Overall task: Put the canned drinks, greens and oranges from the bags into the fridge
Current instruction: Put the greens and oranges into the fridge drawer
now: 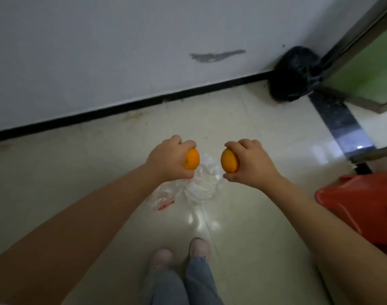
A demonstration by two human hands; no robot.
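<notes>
The left hand (166, 158) grasps one orange (191, 159), fingers curled over its top and thumb beneath. The right hand (249, 162) grasps a second orange (229, 160) the same way. Both fruits are held in the air above a crumpled clear plastic bag (197, 186) that lies on the pale tiled floor (254, 119). A red bag (359, 199) sits to the right of the clear bag, well apart from it. A black rubbish bag (295, 73) stands beyond the clear bag, against the white wall (100, 51). The person's feet in pink shoes (161, 257) are on the near side of the clear bag
</notes>
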